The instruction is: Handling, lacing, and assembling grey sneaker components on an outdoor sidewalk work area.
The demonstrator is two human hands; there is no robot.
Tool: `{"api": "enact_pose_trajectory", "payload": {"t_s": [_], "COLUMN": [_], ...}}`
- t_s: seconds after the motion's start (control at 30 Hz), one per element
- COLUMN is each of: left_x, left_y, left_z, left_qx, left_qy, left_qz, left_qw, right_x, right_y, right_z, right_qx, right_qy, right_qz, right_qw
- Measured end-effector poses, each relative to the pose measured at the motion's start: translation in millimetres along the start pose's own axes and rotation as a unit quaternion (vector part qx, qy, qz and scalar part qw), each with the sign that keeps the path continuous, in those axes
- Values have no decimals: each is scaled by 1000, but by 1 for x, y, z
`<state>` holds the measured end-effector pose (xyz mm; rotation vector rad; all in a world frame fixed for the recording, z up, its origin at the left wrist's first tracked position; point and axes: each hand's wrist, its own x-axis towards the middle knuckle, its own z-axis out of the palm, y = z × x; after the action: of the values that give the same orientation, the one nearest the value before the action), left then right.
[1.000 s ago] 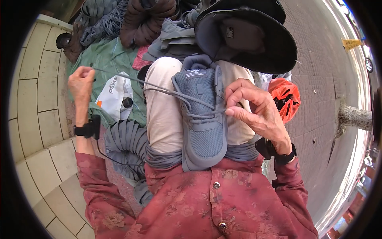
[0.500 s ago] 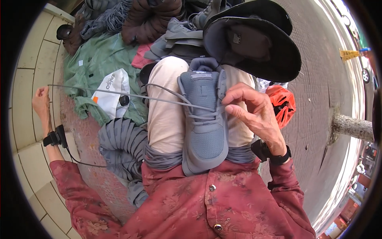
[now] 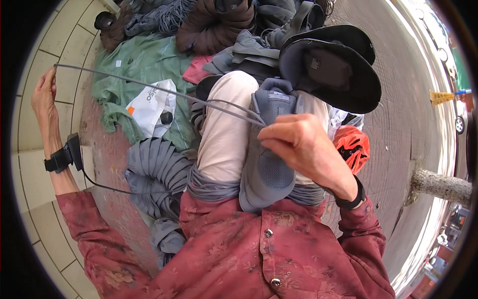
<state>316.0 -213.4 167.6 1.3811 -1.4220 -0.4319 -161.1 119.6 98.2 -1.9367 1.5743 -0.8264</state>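
Observation:
A grey shoe (image 3: pixel 271 182) lies on my lap between my thighs, its toe toward my body. A long grey shoelace (image 3: pixel 149 85) runs from the shoe out to the far left, pulled nearly straight. My left hand (image 3: pixel 46 97), arm stretched out, pinches the far end of that lace. Over the shoe's lacing area, my right hand (image 3: pixel 306 147) is closed, with thumb and fingertips on the lace beside the tongue. It hides most of the eyelets. A second strand of lace loops over my left knee to the shoe.
Grey laces (image 3: pixel 214 188) are wound around my thighs. A curved stack of grey shoe parts (image 3: pixel 159 159), a white bag (image 3: pixel 152 107) and green cloth (image 3: pixel 137 65) lie left. Ahead are dark, cupped pieces (image 3: pixel 328 74); rightward, an orange bag (image 3: pixel 352 144) and a tree trunk (image 3: pixel 443 187).
My right hand has moved left across the shoe and closed at the lace. My left hand has risen slightly farther out with the lace end. The view has shifted a little.

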Motion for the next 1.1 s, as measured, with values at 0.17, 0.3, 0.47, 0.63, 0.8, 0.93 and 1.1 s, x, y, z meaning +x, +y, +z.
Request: {"api": "enact_pose_trajectory", "payload": {"t_s": [0.17, 0.3, 0.47, 0.63, 0.8, 0.93, 1.1], "left_x": [-5, -13, -15, -24, -48, -77, -69], "left_y": [18, 24, 3, -26, -83, -108, -143], "left_z": [15, 21, 23, 18, 24, 39, 27], "left_qx": [-5, -16, -29, -15, 12, -146, -323], "left_qy": [-5, -1, -18, -56, -71, -96, -161], "left_qz": [6, -6, -32, -60, -125, -219, -316], "left_qw": [1000, 1000, 999, 997, 989, 960, 877], "right_x": [-1, 12, 27, 21, -23, -82, -140], "right_y": [-6, -11, 5, 7, 8, 40, 73], "right_z": [27, 36, 40, 17, -51, -97, -118], "right_qx": [-238, -251, -267, 160, 622, 645, 694], "right_qy": [36, 66, 8, -16, 24, 282, 355], "right_qz": [19, 21, 10, 99, 133, 35, 0], "right_qw": [970, 965, 964, 982, 771, 709, 627]}}
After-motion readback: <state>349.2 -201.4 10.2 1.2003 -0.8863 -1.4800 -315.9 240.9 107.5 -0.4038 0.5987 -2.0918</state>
